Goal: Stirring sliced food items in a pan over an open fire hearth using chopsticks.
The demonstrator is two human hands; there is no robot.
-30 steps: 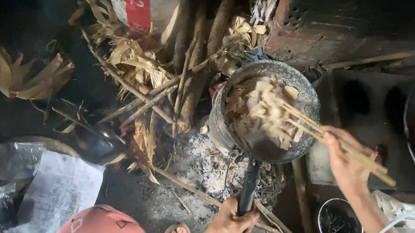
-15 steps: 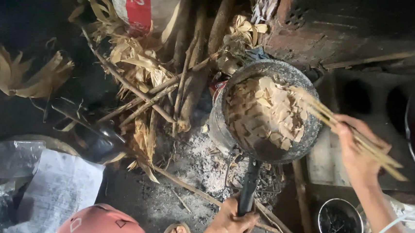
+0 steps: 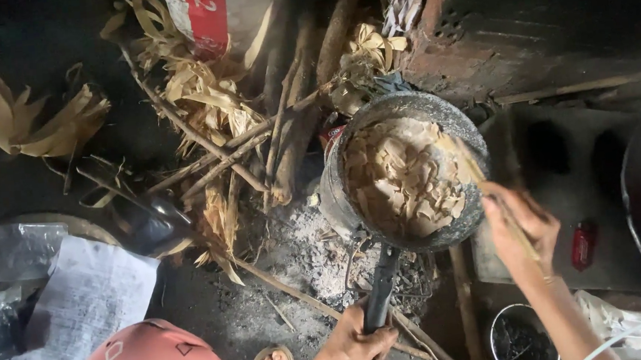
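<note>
Pan [image 3: 406, 174] over ash [image 3: 318, 255] and firewood [image 3: 287, 137], full of pale flat food pieces [image 3: 399, 178]. Left hand [image 3: 358, 343] wrapped tight round the dark handle [image 3: 381, 296], fingers closed on it. Right hand [image 3: 519, 230] pinching chopsticks [image 3: 478, 176], tips in the pieces near the right rim. Likely heavy and front-loaded, hot at the rim (handle the only safe hold, gripped low). Pieces probably light, thin and brittle, best turned gently. Dry husks [image 3: 193, 83] and a sack [image 3: 218, 10] behind; red lighter [image 3: 583, 244] at right.
</note>
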